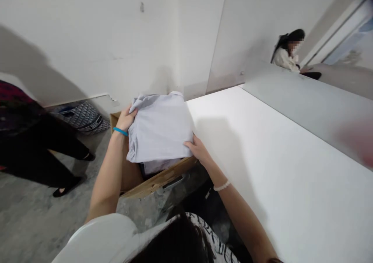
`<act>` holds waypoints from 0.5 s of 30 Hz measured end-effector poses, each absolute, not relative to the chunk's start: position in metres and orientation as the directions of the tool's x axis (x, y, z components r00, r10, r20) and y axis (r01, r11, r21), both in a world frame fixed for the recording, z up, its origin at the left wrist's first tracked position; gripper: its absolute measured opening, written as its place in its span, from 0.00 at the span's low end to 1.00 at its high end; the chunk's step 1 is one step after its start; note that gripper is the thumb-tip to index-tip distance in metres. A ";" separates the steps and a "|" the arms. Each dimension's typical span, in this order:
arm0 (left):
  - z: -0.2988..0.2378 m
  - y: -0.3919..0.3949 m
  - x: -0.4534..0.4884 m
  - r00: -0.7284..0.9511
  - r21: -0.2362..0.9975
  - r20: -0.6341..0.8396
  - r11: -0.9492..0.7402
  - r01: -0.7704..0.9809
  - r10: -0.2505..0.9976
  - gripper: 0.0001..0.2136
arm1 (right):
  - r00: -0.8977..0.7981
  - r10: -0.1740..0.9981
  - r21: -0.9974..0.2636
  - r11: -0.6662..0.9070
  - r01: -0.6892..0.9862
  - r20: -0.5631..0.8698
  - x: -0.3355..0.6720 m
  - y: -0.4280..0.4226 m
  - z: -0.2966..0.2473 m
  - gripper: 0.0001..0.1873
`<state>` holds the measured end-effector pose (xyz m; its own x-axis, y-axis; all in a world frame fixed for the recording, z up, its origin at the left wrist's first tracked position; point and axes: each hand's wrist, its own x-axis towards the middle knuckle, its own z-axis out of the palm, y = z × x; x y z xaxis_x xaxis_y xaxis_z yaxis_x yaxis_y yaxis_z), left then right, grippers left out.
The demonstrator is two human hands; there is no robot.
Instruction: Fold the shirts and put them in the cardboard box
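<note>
Left hand point(126, 119): I'm seeing it pinching the folded shirt point(160, 128) at its far corner.
Right hand point(198, 149): gripping the near edge, fingers tucked under.
Progress: folding looking done; folded shirt hovering over the cardboard box point(163, 179) beside the white table point(262, 158), not yet lying inside.

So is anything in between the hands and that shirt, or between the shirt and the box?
Nothing visible. The left hand and right hand grip the shirt by its edges, right over the open cardboard box. Only some pale cloth shows inside, beneath it.
</note>
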<state>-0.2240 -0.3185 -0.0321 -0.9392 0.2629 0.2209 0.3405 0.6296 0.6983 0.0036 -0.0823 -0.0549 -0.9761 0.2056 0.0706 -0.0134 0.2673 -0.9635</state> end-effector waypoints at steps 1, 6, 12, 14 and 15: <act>-0.046 -0.332 -0.225 -0.958 0.679 0.159 0.678 0.281 0.239 0.19 | -0.989 0.138 -0.899 0.438 0.017 0.049 -0.007 -0.087 -0.064 0.22; -0.126 -0.351 -0.219 -0.976 0.526 -0.121 0.845 0.093 0.183 0.23 | -0.994 -0.010 -0.367 0.930 0.032 -0.112 -0.024 -0.105 -0.106 0.19; -0.198 -0.284 -0.201 -0.939 0.383 -0.161 0.896 0.226 0.305 0.24 | -0.999 -0.037 -0.315 0.949 -0.030 -0.016 -0.016 -0.108 -0.120 0.19; -0.219 -0.257 -0.183 -0.918 0.364 -0.169 0.888 0.280 0.358 0.25 | -0.999 -0.033 -0.294 0.955 -0.035 0.010 -0.014 -0.109 -0.122 0.19; -0.229 -0.247 -0.173 -0.915 0.356 -0.166 0.887 0.293 0.368 0.26 | -0.999 -0.028 -0.285 0.958 -0.033 0.020 -0.014 -0.109 -0.123 0.19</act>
